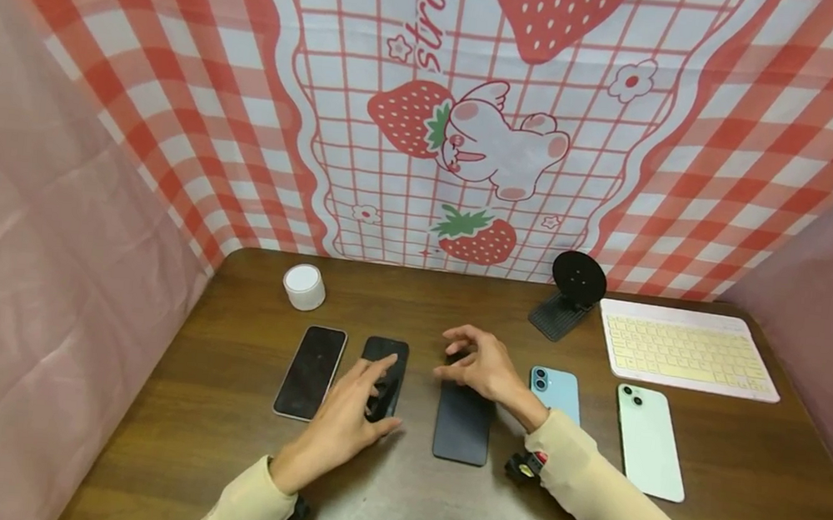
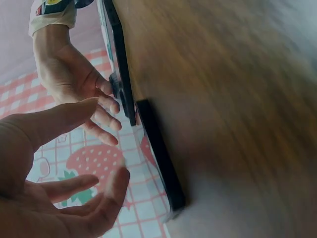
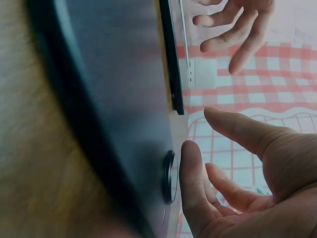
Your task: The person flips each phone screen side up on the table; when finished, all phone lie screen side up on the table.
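My left hand (image 1: 345, 408) hovers over a black phone (image 1: 386, 347), its fingers spread and slightly bent. In the left wrist view a gap shows between those fingers and the phone's edge (image 2: 161, 156), with nothing held. My right hand (image 1: 485, 369) is above the top end of a dark grey phone (image 1: 462, 428) that lies back up. A round camera bump (image 3: 170, 177) stands out from it in the right wrist view, with a fingertip very close; whether they touch I cannot tell. The right thumb is apart from the fingers, and nothing is between them.
Left of the black phone lies a silver-edged phone (image 1: 311, 372), with a white cylinder (image 1: 304, 287) behind. A blue phone (image 1: 558, 388) is partly under my right forearm. Farther right are a pale green phone (image 1: 651, 442), a keyboard (image 1: 688, 351) and a black folding stand (image 1: 571, 296).
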`<state>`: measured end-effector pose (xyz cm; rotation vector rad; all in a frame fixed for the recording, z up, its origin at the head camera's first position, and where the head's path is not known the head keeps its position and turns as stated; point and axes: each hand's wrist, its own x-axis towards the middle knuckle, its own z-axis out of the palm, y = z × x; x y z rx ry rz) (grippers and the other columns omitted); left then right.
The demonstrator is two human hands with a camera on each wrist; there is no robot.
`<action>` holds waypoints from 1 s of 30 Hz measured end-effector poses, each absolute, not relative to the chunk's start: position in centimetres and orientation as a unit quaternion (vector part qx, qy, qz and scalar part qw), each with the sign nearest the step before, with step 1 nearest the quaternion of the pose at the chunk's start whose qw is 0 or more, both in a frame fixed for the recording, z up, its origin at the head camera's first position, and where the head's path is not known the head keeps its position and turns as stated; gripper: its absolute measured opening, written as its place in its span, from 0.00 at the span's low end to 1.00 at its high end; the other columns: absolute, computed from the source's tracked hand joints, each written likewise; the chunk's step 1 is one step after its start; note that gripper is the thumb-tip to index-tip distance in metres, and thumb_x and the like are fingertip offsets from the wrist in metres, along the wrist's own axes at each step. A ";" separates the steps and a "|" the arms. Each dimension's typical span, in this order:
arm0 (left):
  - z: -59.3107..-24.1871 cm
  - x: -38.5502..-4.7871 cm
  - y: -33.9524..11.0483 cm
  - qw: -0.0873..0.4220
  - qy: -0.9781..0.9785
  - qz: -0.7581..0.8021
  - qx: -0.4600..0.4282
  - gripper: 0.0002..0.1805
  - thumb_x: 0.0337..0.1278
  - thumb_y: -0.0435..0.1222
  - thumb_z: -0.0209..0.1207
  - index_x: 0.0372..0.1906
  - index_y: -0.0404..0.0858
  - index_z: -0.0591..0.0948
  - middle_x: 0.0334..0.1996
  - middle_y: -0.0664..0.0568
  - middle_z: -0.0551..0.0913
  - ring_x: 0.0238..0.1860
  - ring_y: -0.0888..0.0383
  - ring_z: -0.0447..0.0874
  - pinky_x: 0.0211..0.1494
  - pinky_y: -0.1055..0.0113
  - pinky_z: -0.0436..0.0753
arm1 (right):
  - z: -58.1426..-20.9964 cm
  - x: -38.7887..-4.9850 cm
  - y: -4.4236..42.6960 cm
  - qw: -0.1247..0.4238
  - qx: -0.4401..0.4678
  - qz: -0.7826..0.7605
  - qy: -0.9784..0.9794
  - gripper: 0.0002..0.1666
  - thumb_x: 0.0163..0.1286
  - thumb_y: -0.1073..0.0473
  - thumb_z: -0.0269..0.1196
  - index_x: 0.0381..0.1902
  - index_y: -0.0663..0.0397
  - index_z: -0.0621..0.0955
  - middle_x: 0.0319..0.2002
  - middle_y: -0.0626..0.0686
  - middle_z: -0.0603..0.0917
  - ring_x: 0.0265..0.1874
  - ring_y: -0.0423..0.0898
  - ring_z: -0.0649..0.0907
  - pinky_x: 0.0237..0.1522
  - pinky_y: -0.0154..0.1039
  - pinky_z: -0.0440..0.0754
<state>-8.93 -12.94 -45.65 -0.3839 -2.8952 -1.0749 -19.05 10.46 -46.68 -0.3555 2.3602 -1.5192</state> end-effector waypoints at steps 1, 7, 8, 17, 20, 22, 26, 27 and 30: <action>-45.7 -9.0 -12.8 0.014 -0.926 -0.355 -0.128 0.48 0.47 0.34 0.80 0.75 0.35 0.71 0.57 0.40 0.81 0.47 0.49 0.86 0.44 0.64 0.84 | -46.8 -19.0 10.7 0.155 -0.125 -0.532 0.823 0.35 0.59 0.65 0.77 0.64 0.65 0.78 0.50 0.66 0.84 0.33 0.47 0.90 0.31 0.46 0.89; -46.1 -9.3 -11.7 0.005 -0.916 -0.370 -0.153 0.47 0.50 0.34 0.78 0.76 0.34 0.68 0.57 0.41 0.82 0.46 0.50 0.86 0.44 0.65 0.82 | -47.1 -18.6 11.8 0.154 -0.113 -0.522 0.832 0.35 0.60 0.63 0.77 0.64 0.62 0.79 0.50 0.64 0.84 0.31 0.45 0.88 0.31 0.45 0.88; -46.1 -9.3 -11.5 0.002 -0.917 -0.366 -0.158 0.47 0.51 0.34 0.78 0.76 0.34 0.68 0.57 0.41 0.82 0.46 0.51 0.86 0.46 0.63 0.82 | -47.1 -18.6 12.0 0.153 -0.109 -0.517 0.835 0.35 0.60 0.63 0.78 0.64 0.61 0.79 0.50 0.64 0.84 0.31 0.44 0.88 0.31 0.44 0.88; -45.6 -9.3 -9.9 -0.045 -0.925 -0.324 -0.194 0.44 0.53 0.41 0.77 0.74 0.34 0.71 0.54 0.41 0.80 0.45 0.51 0.82 0.46 0.58 0.81 | -47.4 -18.1 13.2 0.139 -0.105 -0.496 0.850 0.34 0.59 0.62 0.78 0.63 0.59 0.80 0.49 0.63 0.85 0.31 0.43 0.89 0.28 0.39 0.85; -45.4 -9.2 -9.2 -0.068 -0.929 -0.305 -0.199 0.42 0.58 0.45 0.75 0.74 0.36 0.72 0.55 0.42 0.79 0.48 0.51 0.81 0.50 0.51 0.82 | -47.4 -18.0 13.6 0.133 -0.105 -0.495 0.852 0.34 0.59 0.62 0.78 0.63 0.60 0.80 0.49 0.63 0.84 0.33 0.44 0.88 0.28 0.38 0.85; -45.3 -9.1 -8.7 -0.082 -0.930 -0.295 -0.203 0.41 0.60 0.47 0.73 0.74 0.36 0.72 0.56 0.42 0.79 0.51 0.49 0.82 0.54 0.47 0.82 | -47.4 -17.9 13.8 0.131 -0.105 -0.494 0.853 0.34 0.60 0.62 0.78 0.63 0.61 0.80 0.48 0.63 0.84 0.33 0.44 0.88 0.28 0.38 0.85; -45.1 -9.0 -7.6 -0.111 -0.934 -0.275 -0.199 0.41 0.63 0.49 0.71 0.75 0.37 0.71 0.56 0.41 0.77 0.51 0.47 0.82 0.54 0.47 0.82 | -47.4 -18.0 14.3 0.129 -0.109 -0.492 0.854 0.34 0.59 0.62 0.78 0.62 0.62 0.80 0.48 0.64 0.84 0.33 0.44 0.88 0.28 0.38 0.85; -45.1 -8.9 -7.3 -0.113 -0.936 -0.268 -0.199 0.41 0.63 0.50 0.70 0.76 0.38 0.71 0.57 0.41 0.77 0.51 0.46 0.83 0.54 0.48 0.83 | -47.5 -18.1 14.4 0.128 -0.108 -0.492 0.854 0.34 0.59 0.62 0.78 0.62 0.63 0.80 0.48 0.64 0.84 0.32 0.44 0.88 0.28 0.38 0.85; -45.1 -8.8 -6.3 -0.120 -0.942 -0.248 -0.194 0.42 0.63 0.51 0.70 0.77 0.40 0.70 0.61 0.38 0.75 0.55 0.42 0.83 0.55 0.48 0.84 | -47.5 -18.3 14.8 0.126 -0.104 -0.489 0.857 0.33 0.59 0.63 0.78 0.61 0.63 0.80 0.48 0.65 0.84 0.32 0.44 0.88 0.27 0.39 0.85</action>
